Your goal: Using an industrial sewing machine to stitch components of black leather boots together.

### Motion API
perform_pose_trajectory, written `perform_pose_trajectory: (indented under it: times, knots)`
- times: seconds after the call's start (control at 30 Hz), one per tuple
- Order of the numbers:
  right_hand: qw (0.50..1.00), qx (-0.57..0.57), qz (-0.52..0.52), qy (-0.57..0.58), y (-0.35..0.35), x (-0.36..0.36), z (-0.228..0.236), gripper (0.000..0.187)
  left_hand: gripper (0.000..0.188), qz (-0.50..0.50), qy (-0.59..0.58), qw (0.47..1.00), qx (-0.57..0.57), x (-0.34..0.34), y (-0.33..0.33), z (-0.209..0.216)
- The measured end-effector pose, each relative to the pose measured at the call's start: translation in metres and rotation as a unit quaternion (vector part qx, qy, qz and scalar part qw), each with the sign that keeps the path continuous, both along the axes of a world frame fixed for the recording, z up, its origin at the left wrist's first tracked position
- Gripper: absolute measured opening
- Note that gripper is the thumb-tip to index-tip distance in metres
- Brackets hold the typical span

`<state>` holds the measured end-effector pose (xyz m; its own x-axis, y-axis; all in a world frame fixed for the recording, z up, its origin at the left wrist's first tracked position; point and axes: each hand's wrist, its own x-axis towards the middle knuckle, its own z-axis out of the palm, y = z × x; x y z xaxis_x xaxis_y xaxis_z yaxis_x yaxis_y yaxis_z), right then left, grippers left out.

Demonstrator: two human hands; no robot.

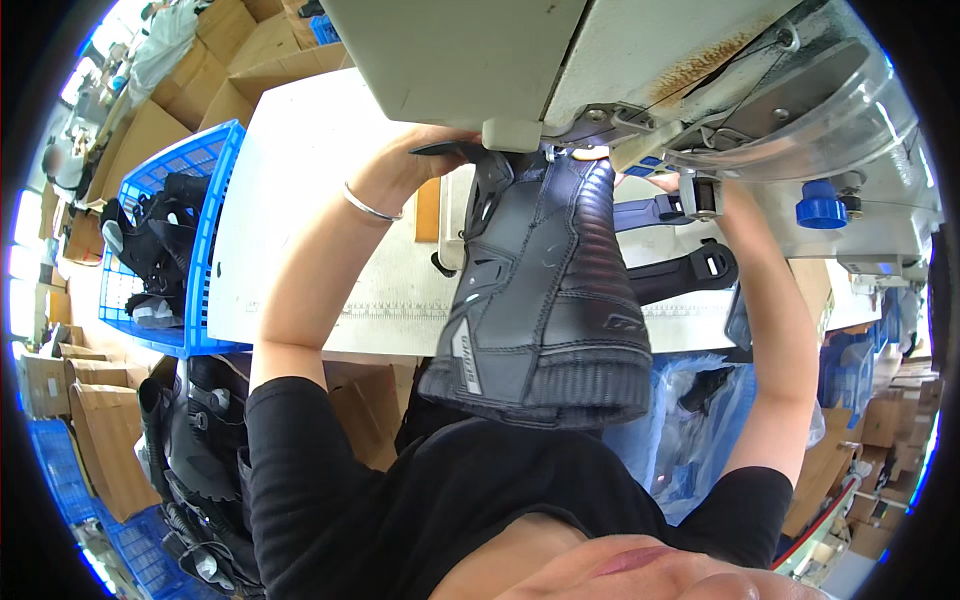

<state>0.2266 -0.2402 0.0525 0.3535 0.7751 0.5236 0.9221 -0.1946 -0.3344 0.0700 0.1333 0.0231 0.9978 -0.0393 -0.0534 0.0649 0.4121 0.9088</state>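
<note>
A black boot upper (pixel 540 290) with a ribbed panel and a padded cuff lies under the head of a grey sewing machine (pixel 470 60), its cuff toward me. My left hand (pixel 430 145) closes on the boot upper's far left side, beside a dark flap; its fingertips are hidden. On the far right side, my right hand (pixel 665 183) is at the boot upper, mostly covered by a strap with a metal buckle (pixel 702 197). A second black strap (pixel 690 275) with a slotted end sticks out to the right. The stitching spot is largely hidden by the machine head.
The white worktable (pixel 290 190) carries a ruler strip along its near edge. A blue basket (pixel 215 240) of black boot parts stands left, with more boots (pixel 205 440) below it. Cardboard boxes (pixel 270 50) lie beyond. A blue plastic bag (pixel 690 430) hangs near my right arm.
</note>
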Motion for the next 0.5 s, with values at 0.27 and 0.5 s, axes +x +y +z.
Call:
perform_pose_trajectory:
  times: [0.27,0.5]
  knots:
    - [0.943,0.13,-0.278,0.129,-0.018,-0.046,-0.005,0.023,0.028,0.087,-0.014,0.993,0.076,-0.023,-0.037,0.039]
    - [0.971,-0.075,-0.172,-0.15,0.026,-0.233,0.112,0.031,0.032,0.118,0.109,0.976,0.144,-0.042,-0.045,0.03]
